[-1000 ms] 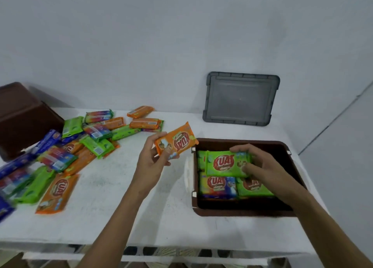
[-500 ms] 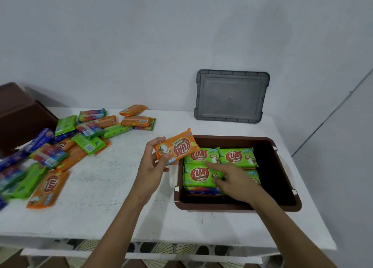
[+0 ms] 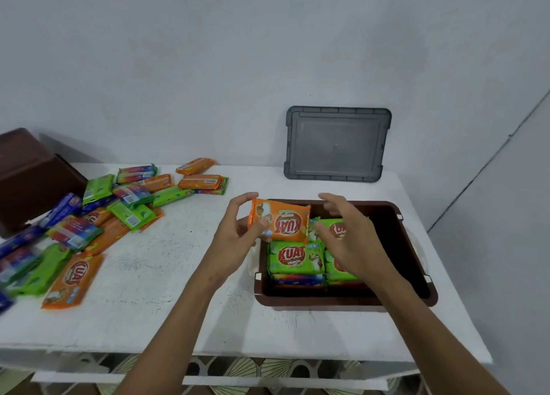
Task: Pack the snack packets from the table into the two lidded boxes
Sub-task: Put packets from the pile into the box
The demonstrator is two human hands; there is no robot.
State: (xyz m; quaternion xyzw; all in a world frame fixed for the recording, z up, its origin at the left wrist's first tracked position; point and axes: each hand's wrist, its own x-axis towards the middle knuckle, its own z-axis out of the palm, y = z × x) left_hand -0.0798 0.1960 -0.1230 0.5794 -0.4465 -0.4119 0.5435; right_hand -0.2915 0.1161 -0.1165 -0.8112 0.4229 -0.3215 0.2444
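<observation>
Orange packet (image 3: 279, 223) is held by left hand (image 3: 238, 234) over brown box (image 3: 416, 298) left rim, right hand (image 3: 345, 237) spread empty; placement beside green packets (image 3: 294, 257) needed next.

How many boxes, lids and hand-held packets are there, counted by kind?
Brown boxes: 2, open box and left box
Grey lids: 1, upright lid
Held packets: 1, orange packet in left hand
Total: 4
</observation>
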